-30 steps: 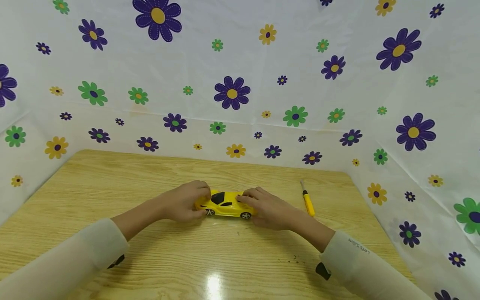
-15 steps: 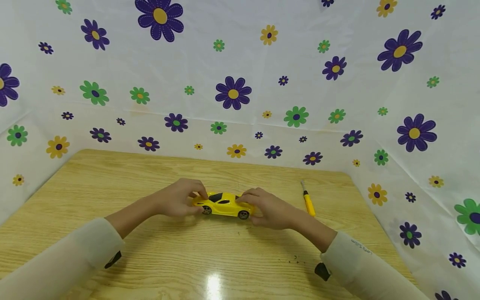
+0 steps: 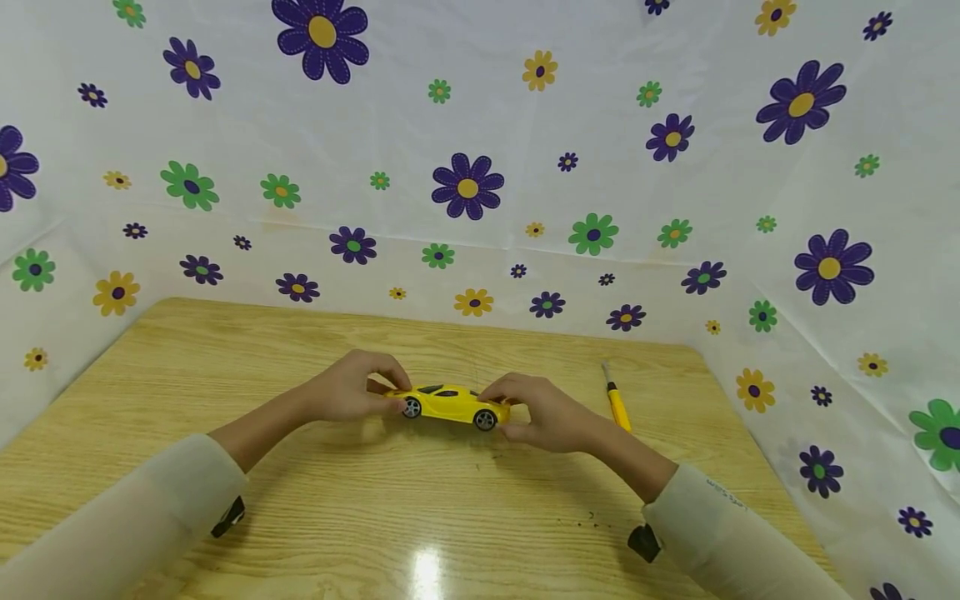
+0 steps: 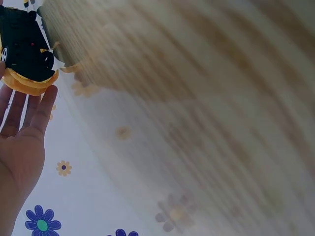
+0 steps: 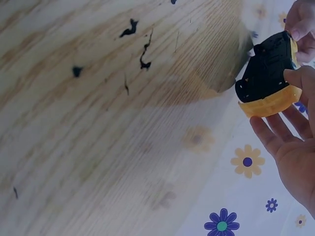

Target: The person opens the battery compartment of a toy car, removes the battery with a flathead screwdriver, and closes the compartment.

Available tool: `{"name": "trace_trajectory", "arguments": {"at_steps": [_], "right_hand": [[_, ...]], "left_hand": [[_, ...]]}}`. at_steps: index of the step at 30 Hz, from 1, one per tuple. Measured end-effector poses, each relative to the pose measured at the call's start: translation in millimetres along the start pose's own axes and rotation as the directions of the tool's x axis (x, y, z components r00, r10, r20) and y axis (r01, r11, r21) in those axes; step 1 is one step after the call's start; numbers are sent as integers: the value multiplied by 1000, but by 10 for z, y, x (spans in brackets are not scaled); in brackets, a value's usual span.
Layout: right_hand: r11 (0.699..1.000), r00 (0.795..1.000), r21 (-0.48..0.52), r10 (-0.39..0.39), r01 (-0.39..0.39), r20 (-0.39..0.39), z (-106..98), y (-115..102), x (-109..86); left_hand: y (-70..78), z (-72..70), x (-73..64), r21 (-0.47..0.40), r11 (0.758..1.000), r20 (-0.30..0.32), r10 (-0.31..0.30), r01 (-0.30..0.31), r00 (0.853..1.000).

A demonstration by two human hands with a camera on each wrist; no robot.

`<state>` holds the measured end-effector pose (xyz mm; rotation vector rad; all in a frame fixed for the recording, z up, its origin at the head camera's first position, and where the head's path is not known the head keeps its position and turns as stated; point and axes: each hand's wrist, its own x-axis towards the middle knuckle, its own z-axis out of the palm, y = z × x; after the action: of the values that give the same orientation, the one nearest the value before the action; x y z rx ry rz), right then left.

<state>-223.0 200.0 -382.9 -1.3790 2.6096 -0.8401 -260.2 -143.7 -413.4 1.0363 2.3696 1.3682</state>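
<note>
A yellow toy car (image 3: 450, 403) with dark windows is held between both hands, its side with two wheels facing the head camera. My left hand (image 3: 352, 387) pinches its left end, thumb near the wheel. At the other end, my right hand (image 3: 551, 414) grips it with the fingers on top and the thumb low. Both wrist views show the car's black underside (image 5: 268, 66), raised off the tabletop. The fingers of the left hand (image 4: 24, 142) reach the yellow bumper (image 4: 30, 84) in the left wrist view.
A screwdriver (image 3: 617, 404) with a yellow handle lies on the wooden table (image 3: 337, 517), right of the right hand. Small dark marks (image 3: 591, 518) dot the tabletop at the front right. A white flowered cloth (image 3: 390, 125) stands behind and beside the table.
The hands have lifted the toy car slightly and tipped it, so more of its side and wheels faces the head camera. The left hand's grip has shifted outward along the end. The screwdriver stays put.
</note>
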Motion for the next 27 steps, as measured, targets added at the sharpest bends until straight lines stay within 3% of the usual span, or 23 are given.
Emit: {"name": "trace_trajectory", "arguments": {"at_steps": [11,27], "right_hand": [[986,995,137,94,-92,-13,-18,32,8],[954,987,262,159,-148,-21,-30,143,22]], "left_hand": [[-30,-46,-2,-47,998,-17,-42,41,999],[-47,-71,-12,-49,996,-17,-80,79,997]]}}
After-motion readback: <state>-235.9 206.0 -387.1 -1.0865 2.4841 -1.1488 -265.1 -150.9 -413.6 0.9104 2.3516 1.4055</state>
